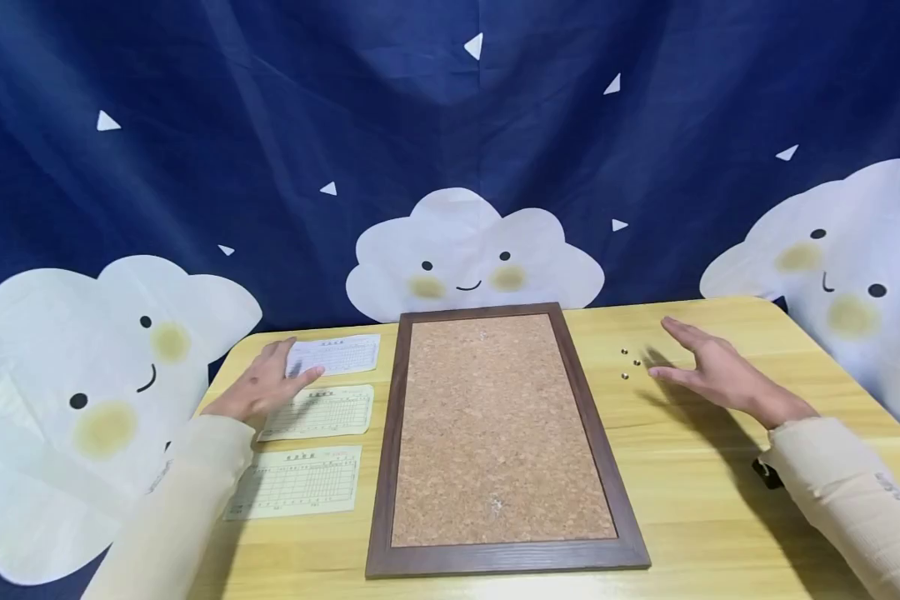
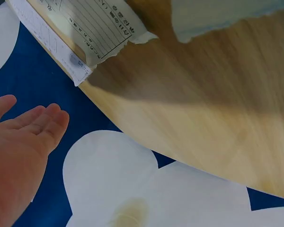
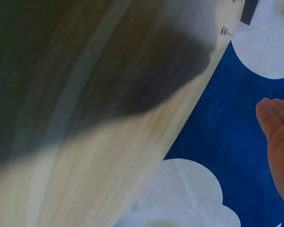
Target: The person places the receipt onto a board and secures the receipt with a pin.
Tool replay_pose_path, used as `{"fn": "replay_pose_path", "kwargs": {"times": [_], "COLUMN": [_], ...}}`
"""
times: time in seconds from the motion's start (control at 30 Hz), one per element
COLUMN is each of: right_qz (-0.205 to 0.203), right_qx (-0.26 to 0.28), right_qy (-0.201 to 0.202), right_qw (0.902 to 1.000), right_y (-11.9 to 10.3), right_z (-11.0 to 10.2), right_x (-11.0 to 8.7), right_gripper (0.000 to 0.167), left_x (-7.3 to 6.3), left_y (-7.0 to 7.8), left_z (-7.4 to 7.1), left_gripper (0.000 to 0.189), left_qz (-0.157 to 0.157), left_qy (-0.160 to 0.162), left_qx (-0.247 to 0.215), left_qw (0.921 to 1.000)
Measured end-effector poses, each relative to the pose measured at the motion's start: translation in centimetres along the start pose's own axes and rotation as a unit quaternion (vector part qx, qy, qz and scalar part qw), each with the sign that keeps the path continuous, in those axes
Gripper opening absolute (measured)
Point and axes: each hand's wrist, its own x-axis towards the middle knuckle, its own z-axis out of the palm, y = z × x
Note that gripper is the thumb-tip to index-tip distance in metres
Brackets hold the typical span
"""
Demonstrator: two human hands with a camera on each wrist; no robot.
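Observation:
My left hand (image 1: 266,383) hovers with extended fingers over the left side of the table, nearest the far printed form (image 1: 337,354). Below that form lie a middle printed form (image 1: 330,412) and a near printed form (image 1: 300,483), in a column. In the left wrist view the left hand (image 2: 28,137) holds nothing. At the right, my right hand (image 1: 720,375) is held above the table, thumb and fingers spread apart. Just left of it are three small metal pushpins (image 1: 626,376). A cork board (image 1: 498,433) in a dark brown frame lies flat between the hands.
The light wooden table (image 1: 690,533) has rounded far corners. Behind it hangs a dark blue curtain (image 1: 285,108) with white smiling clouds. Under the right forearm a small black object (image 1: 767,473) is partly hidden.

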Motion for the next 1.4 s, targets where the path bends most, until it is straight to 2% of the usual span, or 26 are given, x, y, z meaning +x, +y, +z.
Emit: {"fn": "replay_pose_path", "kwargs": {"times": [0.17, 0.4, 0.57, 0.73, 0.97, 1.13, 1.4], "right_qz": [-0.005, -0.023, -0.033, -0.045, -0.034, -0.031, -0.031], "right_qx": [0.004, 0.024, 0.062, 0.112, 0.15, 0.151, 0.195], "right_qy": [0.006, 0.014, 0.014, 0.019, -0.005, -0.011, -0.035], "right_qw": [1.0, 0.9994, 0.9974, 0.9925, 0.988, 0.9879, 0.9797], "right_y": [-0.4, -1.1, -1.5, -1.7, -2.4, -2.6, -3.0], "right_z": [0.8, 1.5, 1.8, 2.4, 2.7, 2.9, 3.5], "right_x": [0.1, 0.2, 0.3, 0.4, 0.5, 0.6, 0.6], "right_gripper": [0.08, 0.067, 0.062, 0.054, 0.046, 0.045, 0.047], "left_x": [0.5, 1.2, 1.7, 2.4, 2.8, 2.8, 3.1], "left_y": [-0.3, -0.7, -0.9, -0.9, -1.2, -1.3, -1.3], "left_z": [0.0, -0.1, -0.1, 0.2, 0.2, 0.2, 0.5], "left_gripper": [0.099, 0.084, 0.077, 0.075, 0.074, 0.073, 0.071], "left_qz": [-0.007, -0.005, -0.007, -0.023, -0.045, -0.063, -0.06], "left_qy": [-0.001, 0.002, 0.007, 0.005, 0.001, -0.006, -0.009], "left_qx": [-0.011, -0.015, -0.019, -0.025, -0.029, -0.045, -0.054], "left_qw": [0.9999, 0.9999, 0.9998, 0.9994, 0.9986, 0.997, 0.9967]}}
